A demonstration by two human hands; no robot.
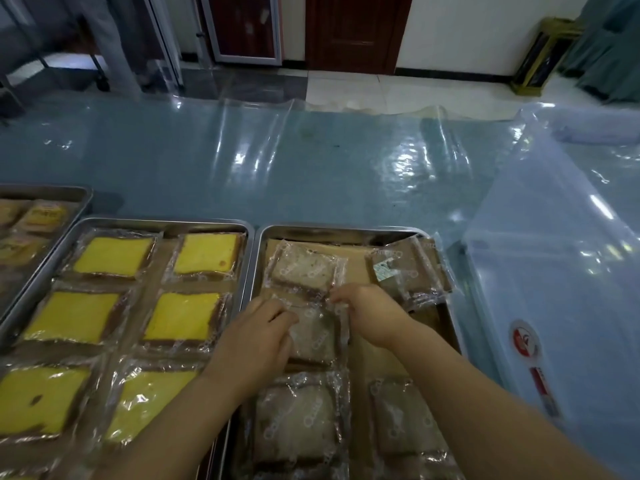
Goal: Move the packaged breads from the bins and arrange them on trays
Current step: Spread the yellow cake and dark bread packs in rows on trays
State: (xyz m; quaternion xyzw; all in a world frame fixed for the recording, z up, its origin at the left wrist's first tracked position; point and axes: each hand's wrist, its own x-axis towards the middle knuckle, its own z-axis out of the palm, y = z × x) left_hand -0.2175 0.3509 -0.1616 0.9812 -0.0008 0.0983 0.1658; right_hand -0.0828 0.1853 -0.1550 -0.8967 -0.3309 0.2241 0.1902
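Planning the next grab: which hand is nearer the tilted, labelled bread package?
Right. The right hand sits just beside the labelled package, on its near-left; the left hand is farther left.

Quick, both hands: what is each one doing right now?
Left hand: fingers curled on the left edge of the middle bread pack in the right tray.
Right hand: pinching that pack's top right corner.

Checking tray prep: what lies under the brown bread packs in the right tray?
Brown paper liner shows between the bread packs; the steel tray floor beneath it is covered.
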